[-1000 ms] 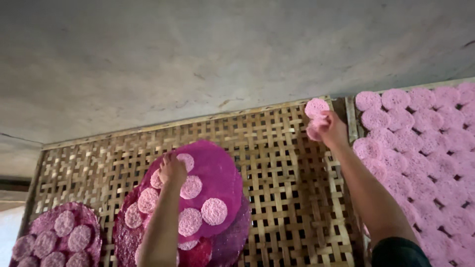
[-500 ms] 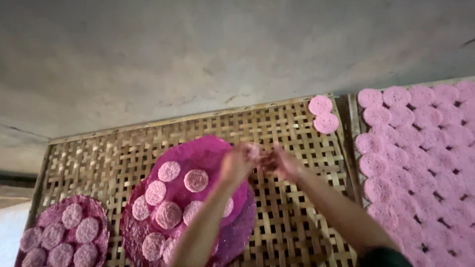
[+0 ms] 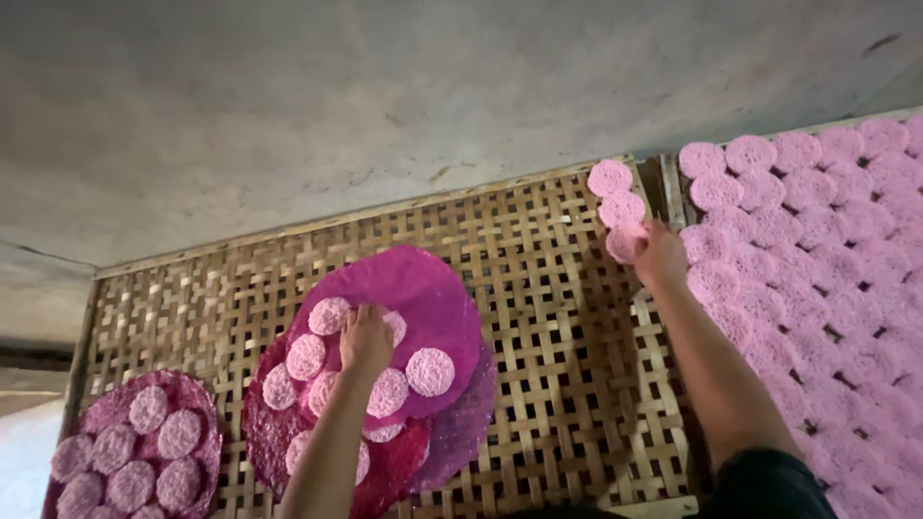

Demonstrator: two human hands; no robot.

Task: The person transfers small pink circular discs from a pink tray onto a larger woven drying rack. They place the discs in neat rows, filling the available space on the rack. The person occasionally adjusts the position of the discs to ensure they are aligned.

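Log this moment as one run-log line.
left hand: on pink discs atop magenta sheet | right hand: placing third disc in column | surface: woven bamboo rack

A pale pink, round, lacy-textured disc (image 3: 625,244) lies flat at the right edge of the woven bamboo tray (image 3: 558,317) — third in a short column under two like it, partly covered by fingers. More such discs (image 3: 430,371) lie flat and scattered on a magenta round sheet (image 3: 423,288) at the tray's middle — one hidden beneath a palm.
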